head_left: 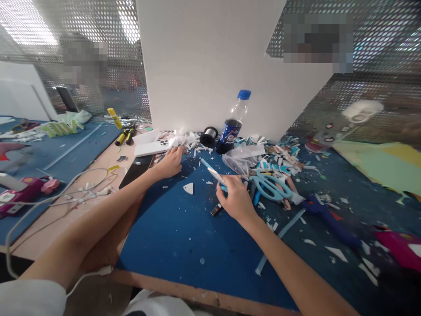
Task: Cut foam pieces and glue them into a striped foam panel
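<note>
My right hand (237, 198) is closed around a slim white pen-like stick (215, 175), which points up and left over the blue mat (164, 232). A pale blue strip lies at its tip; I cannot tell whether the two are joined. A small white rounded triangle (188, 188) with a hole lies flat between my hands. My left hand (171, 162) reaches over scraps beside a white phone (154, 147), its fingers bent and partly hidden. Below my right hand is a small dark and metal piece (216, 209). Light blue scissors (271, 185) lie to its right.
A cola bottle (231, 125) and a wire spool (208, 137) stand before a white board (210, 66). Foam scraps (286, 153) are heaped at the back right. Magenta glue guns (23, 193) lie at both sides, a white cable (75, 182) at left. People are behind the mesh.
</note>
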Tool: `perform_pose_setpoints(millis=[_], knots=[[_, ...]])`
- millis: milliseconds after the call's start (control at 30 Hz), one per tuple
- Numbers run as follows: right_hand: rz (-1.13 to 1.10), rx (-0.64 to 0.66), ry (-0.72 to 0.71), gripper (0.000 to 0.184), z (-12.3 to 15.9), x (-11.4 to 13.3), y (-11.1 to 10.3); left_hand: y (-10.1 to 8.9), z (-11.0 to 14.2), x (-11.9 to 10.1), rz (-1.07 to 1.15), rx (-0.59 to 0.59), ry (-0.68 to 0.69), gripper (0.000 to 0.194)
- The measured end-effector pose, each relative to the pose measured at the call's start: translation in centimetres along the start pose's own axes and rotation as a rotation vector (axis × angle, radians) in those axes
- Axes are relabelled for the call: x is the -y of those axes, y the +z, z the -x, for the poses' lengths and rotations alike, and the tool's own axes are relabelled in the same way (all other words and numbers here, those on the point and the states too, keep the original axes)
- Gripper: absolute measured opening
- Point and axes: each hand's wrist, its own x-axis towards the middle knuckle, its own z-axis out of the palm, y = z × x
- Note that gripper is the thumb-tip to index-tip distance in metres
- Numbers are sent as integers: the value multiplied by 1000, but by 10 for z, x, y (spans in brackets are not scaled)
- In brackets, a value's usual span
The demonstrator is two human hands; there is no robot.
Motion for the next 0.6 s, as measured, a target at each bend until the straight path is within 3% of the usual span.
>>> perform_pose_setpoints(millis=[167,400,600], knots=[[-11,8,-4,25,1,1,-1,-5,2,10,41,-20,-20,47],[-22,16,5,27,1,0,-2,-5,4,16,84,18,-5,57],[-28,21,9,27,0,-1,-3,-13,6,10,68,8,-27,42]])
